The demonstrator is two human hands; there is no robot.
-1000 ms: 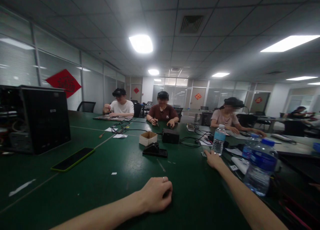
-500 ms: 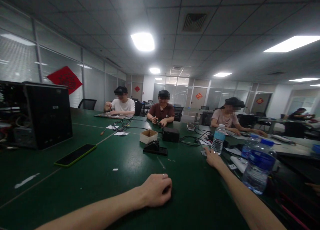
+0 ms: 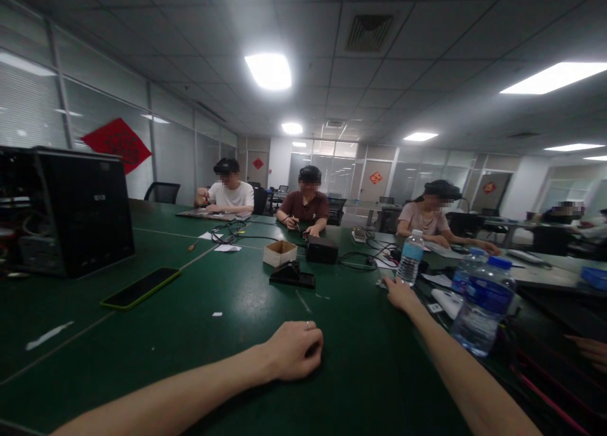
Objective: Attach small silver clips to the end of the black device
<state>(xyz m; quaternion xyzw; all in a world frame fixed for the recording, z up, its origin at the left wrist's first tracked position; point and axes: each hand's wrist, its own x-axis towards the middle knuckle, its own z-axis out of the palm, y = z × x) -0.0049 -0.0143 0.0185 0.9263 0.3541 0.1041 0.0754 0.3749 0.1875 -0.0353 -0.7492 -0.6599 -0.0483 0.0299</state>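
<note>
My left hand [image 3: 294, 351] rests on the green table [image 3: 180, 335] with its fingers curled into a loose fist and a ring on one finger. Nothing shows in the gap by its thumb. Farther forward on the right, my right hand [image 3: 399, 293] is at the tabletop, its fingertips on a small flat greyish-white piece [image 3: 380, 284]. Part of that piece is covered by the fingers, and its kind is too small to tell. Just behind this hand stands a clear water bottle [image 3: 410, 259] with a blue label.
An open computer case [image 3: 83, 211] and a phone [image 3: 141, 288] are on the left. Ahead lie a small open box [image 3: 279, 254], a black stand [image 3: 291, 277] and a black box [image 3: 321, 250] with cables. Large bottles [image 3: 484, 306] stand right. Several people [image 3: 303, 202] sit beyond.
The view has shifted slightly, so most things appear a little higher and farther left. My right hand stays by the small flat piece, and my left hand keeps its curled pose.
</note>
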